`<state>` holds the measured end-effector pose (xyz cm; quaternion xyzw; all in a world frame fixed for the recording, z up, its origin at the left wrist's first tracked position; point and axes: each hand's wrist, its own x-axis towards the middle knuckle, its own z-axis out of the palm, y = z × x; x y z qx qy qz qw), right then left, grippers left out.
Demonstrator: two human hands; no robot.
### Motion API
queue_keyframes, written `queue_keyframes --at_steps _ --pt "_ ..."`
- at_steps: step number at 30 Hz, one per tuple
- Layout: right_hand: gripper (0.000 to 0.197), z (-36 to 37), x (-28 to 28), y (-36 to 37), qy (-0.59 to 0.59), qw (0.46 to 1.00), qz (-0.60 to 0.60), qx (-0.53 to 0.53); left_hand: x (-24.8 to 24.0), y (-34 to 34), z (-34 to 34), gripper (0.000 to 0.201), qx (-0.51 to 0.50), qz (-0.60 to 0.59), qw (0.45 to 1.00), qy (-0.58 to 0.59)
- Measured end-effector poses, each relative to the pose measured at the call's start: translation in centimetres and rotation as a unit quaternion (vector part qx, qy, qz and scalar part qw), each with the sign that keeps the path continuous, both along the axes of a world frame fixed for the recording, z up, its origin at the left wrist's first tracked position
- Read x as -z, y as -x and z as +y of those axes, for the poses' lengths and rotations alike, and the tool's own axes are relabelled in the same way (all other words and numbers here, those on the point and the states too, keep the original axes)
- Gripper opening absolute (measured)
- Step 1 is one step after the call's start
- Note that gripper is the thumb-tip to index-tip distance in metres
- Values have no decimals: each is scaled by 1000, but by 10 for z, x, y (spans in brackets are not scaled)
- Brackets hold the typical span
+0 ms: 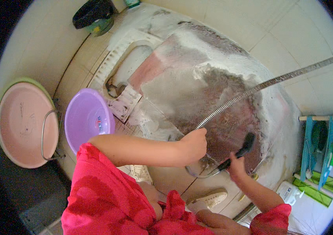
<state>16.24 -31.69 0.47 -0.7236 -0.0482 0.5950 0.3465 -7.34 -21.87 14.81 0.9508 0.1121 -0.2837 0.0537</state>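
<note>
My left hand (194, 146) is closed round a flexible metal shower hose (233, 100), which runs up to the wall at the right. Below and to the right, my right hand (236, 166) wraps round the handle of a black shower head (248, 143), its head end pointing at the wet floor. A loop of the hose hangs between the two hands. Under them the floor (229, 133) is covered with white suds and dark, reddish wet patches. A white squat toilet (96, 81) is set in the floor at the upper left.
A purple basin (81, 117) stands left of my left arm, with a pink basin (25, 129) on a metal rack (44, 135) beyond it. A lined bin (100, 26) is at the far left. A blue and green hanging rack (307, 149) lines the right wall. My shoes (213, 199) are below.
</note>
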Motion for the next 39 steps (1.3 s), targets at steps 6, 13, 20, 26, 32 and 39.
queue_keyframes --at_steps 6,13,20,26,32,39 --pt "25 -11 26 83 -103 972 -29 -208 -3 21 4 15 -38 114 992 27" --pt "26 34 -10 59 -143 989 -31 15 2 48 26 7 -75 15 993 -88" --pt "23 25 -36 56 -59 972 189 -124 -2 40 23 7 -67 22 996 -61" --pt "20 56 -22 43 -124 991 22 50 10 46 29 8 -54 19 990 -133" --pt "22 59 -19 79 -105 979 100 -142 8 55 44 7 -90 -7 985 -146" --pt "20 90 -6 91 -221 968 52 -107 -4 67 36 8 -129 20 983 -127"
